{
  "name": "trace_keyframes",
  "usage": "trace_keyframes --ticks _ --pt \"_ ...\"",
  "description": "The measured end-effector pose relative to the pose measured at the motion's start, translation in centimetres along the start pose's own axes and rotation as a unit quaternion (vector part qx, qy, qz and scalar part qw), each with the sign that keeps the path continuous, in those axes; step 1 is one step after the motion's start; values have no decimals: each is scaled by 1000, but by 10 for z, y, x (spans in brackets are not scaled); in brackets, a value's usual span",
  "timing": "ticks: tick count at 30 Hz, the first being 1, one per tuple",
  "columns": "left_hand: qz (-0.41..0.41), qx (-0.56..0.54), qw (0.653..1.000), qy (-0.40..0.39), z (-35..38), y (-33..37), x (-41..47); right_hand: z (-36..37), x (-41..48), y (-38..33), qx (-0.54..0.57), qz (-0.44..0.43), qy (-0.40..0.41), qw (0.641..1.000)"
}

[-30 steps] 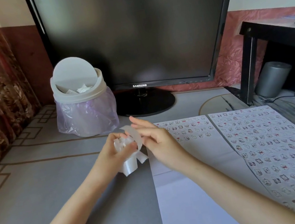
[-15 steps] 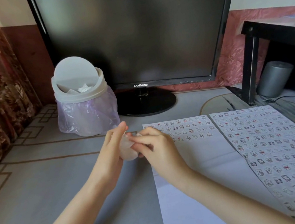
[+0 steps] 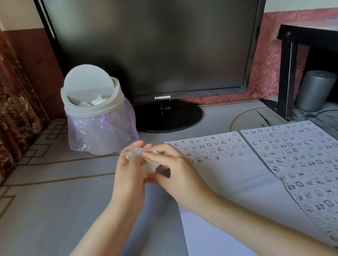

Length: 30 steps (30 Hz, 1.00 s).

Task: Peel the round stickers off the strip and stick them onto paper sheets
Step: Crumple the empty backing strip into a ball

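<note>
Head view: left hand [image 3: 130, 177] and right hand [image 3: 172, 173] meet just above the table [image 3: 64, 202], both with fingers curled on the crumpled white strip [image 3: 136, 153], which sits between them with its top poking out over the left hand; blur hides whether anything is lifting off it. I judge the step goes best with the left hand holding the strip steady while a right nail picks one edge and peels slowly. The near paper sheet [image 3: 230, 184] lies just right of the hands, carrying four rows of stickers [image 3: 210, 151].

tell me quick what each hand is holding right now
Left hand: fingers curled round the crumpled sticker strip.
Right hand: fingertips pinching the same strip.
</note>
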<state>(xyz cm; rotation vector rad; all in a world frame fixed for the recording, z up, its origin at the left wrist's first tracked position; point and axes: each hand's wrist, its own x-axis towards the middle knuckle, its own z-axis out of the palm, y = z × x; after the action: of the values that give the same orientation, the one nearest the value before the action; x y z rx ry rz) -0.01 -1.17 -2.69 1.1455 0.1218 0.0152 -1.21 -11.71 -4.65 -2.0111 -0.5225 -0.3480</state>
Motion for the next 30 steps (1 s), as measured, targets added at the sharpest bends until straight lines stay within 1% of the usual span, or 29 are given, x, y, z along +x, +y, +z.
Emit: trace_keyframes --ticks 2,6,10,14,15,17,19,21,23,24,27,30 --pt "14 -12 1000 -20 2 4 -4 1 6 2 4 -5 32 999" --pt "57 36 997 -37 4 12 -6 1 17 -1 21 -2 74 997" --pt "59 89 992 -61 8 9 -9 2 19 -2 42 22 101 994" --pt "97 170 978 -71 5 2 -7 -5 18 -4 71 60 99 991" --pt "104 193 973 -74 4 1 -5 -5 18 -6 77 60 103 990" --pt "116 247 959 -81 1 1 -2 -6 18 -8 49 29 120 991" --pt "130 291 943 -98 -1 2 -1 -10 20 -9 15 1 103 995" --pt "123 314 934 -116 -2 4 -1 -17 20 -9 4 -28 31 999" --pt "92 314 937 -120 -4 4 -1 -22 21 -10 -6 -49 -18 999" --pt "79 306 941 -119 -4 4 -1 -23 21 -8 -7 -48 -22 999" --pt "57 267 952 -135 -8 5 -3 -22 23 -1 -26 -27 -2 999" --pt "3 175 969 -175 -17 9 -2 -23 27 6 -6 -7 31 999"
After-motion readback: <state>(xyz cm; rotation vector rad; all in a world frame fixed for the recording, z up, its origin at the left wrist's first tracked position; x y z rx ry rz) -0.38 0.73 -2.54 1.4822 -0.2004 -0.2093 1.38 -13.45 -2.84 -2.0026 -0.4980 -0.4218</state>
